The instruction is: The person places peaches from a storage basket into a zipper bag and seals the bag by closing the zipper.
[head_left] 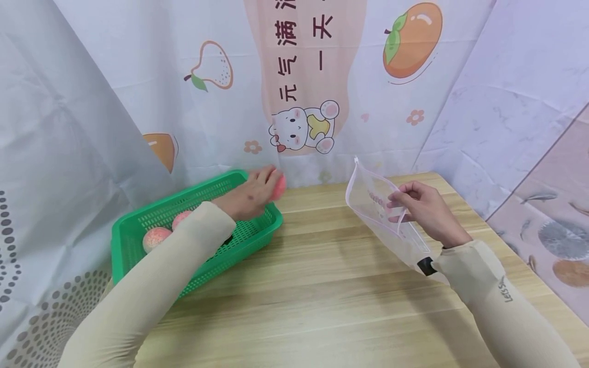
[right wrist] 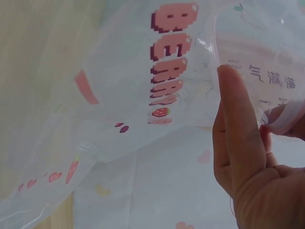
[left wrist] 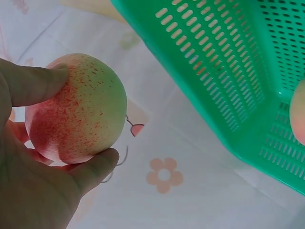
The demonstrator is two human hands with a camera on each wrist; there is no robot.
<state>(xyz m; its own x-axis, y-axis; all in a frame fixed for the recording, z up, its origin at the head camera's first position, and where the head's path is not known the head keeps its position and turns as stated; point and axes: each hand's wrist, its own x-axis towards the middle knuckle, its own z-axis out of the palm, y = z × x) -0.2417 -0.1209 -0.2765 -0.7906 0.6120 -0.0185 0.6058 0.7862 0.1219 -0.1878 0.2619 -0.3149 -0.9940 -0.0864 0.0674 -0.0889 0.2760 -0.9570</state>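
My left hand (head_left: 253, 195) grips a peach (left wrist: 78, 107), pink-red with a pale green side, thumb on one side and fingers round the other. It is raised at the right end of a green perforated basket (head_left: 271, 225). Two more peaches (head_left: 156, 239) lie inside the basket, partly behind my left sleeve. On the right, my right hand (head_left: 425, 209) pinches the rim of a clear zip bag (head_left: 372, 202) with pink edging. The bag's mouth gapes toward the upper left, and pink lettering and strawberry prints (right wrist: 161, 112) show on its side.
A wooden table (head_left: 294, 296) lies under basket and bag. Behind it hangs a white printed cloth (head_left: 221, 122) with fruit drawings and a cartoon cat, close to the table's back edge. Another patterned cloth (head_left: 547, 220) borders the right side. A black band (head_left: 427, 266) shows at my right wrist.
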